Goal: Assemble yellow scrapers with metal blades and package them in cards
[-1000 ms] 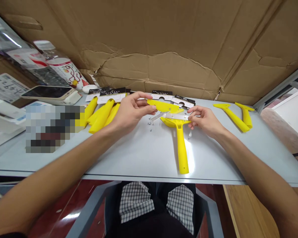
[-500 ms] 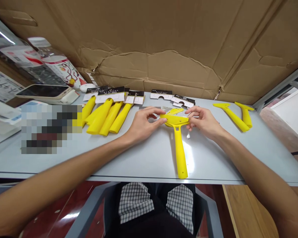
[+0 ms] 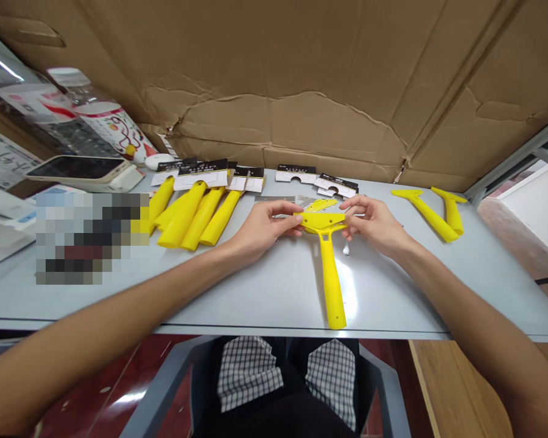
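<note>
A yellow plastic scraper (image 3: pixel 331 274) lies in front of me with its handle towards the table's near edge. My left hand (image 3: pixel 267 222) pinches the left end of its wide head between thumb and fingers. At the right end, my right hand (image 3: pixel 372 225) is closed on the head, its index finger raised a little. Just behind the head lie a loose yellow plate (image 3: pixel 322 205) and a thin metal blade (image 3: pixel 274 199). Below my right fingers rests a small shiny piece (image 3: pixel 346 249), too small to name.
Several yellow handles with black-and-white cards (image 3: pixel 203 176) lie to the left. Two more yellow scraper handles (image 3: pixel 424 216) lie at the right. Loose cards (image 3: pixel 296 174) sit at the back against a cardboard wall (image 3: pixel 274 73). A phone (image 3: pixel 80 168) and bottles (image 3: pixel 105 115) stand far left.
My left fingers have shifted slightly left and down along the scraper's head. The head's yellow top piece sits more level, and a metal edge seen behind it before is now mostly hidden.
</note>
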